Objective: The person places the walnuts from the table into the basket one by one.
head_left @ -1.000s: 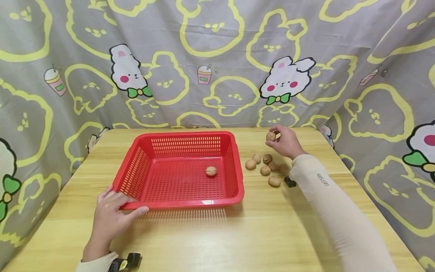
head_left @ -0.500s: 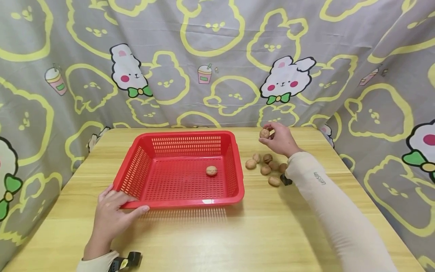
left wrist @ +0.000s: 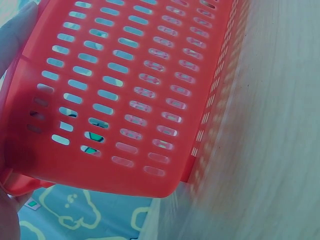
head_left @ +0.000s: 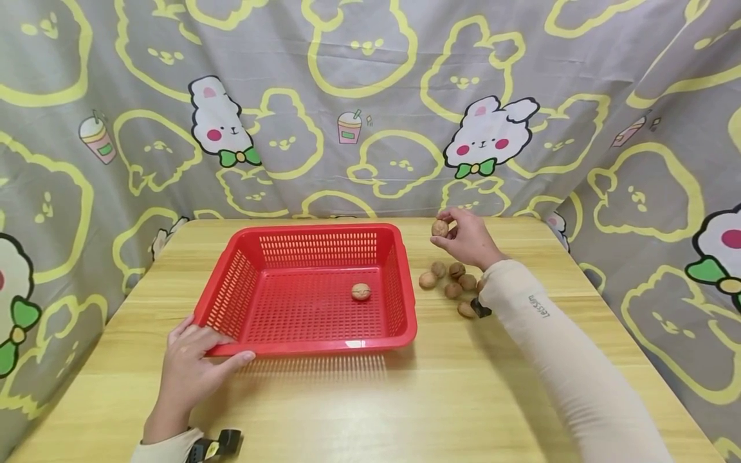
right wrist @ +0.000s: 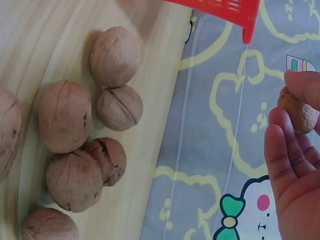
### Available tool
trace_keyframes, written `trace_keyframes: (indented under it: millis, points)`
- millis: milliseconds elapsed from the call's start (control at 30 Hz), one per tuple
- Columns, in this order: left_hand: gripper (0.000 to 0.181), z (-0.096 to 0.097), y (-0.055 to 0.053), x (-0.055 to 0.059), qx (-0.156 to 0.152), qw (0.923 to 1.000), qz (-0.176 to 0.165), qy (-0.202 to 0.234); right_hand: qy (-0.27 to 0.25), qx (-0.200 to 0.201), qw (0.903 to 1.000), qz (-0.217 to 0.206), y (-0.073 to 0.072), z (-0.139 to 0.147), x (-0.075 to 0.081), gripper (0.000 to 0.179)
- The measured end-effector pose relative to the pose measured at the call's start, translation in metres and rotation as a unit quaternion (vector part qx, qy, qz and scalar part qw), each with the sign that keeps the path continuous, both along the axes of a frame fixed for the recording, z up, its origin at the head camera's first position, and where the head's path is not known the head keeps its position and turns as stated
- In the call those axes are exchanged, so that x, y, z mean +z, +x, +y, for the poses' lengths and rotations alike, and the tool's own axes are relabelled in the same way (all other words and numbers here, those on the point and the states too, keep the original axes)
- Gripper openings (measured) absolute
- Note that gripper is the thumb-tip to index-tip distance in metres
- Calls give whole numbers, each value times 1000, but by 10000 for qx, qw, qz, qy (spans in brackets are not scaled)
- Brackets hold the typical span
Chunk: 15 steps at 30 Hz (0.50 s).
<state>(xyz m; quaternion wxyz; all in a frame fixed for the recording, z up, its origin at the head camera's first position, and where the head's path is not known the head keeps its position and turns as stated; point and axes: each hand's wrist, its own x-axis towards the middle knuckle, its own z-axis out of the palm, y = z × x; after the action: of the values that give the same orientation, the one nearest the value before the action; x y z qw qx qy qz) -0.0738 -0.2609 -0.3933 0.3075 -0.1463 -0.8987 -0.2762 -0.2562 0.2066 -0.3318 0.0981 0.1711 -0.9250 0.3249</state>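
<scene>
Now the right hand (head_left: 473, 240) is pinching 1 walnut (head_left: 440, 228) near the table's far edge (head_left: 418, 224), needing leftward carrying, the left hand (head_left: 190, 366) apparently gripping the basket (head_left: 312, 349).

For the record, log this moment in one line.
left hand: grips red basket; right hand: holds walnut; inside basket: one walnut; table: loose walnuts

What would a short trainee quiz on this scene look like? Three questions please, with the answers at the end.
1. Which hand pinches a walnut?
2. True or false: two walnuts lie inside the red basket.
3. Where do the loose walnuts lie on the table?
A: to the person's left of the basket
B: to the person's right of the basket
C: underneath the basket

Key:
1. The right hand; the left hand grips the basket's rim.
2. False; a single walnut lies inside.
3. B.
</scene>
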Motion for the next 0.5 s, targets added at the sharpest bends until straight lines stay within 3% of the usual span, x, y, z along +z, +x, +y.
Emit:
trace_keyframes:
  millis: [500]
  points:
    - [36,-1,-1,-2,-58,10000,72,28,16,123,9999,-46,1,-20,8,41]
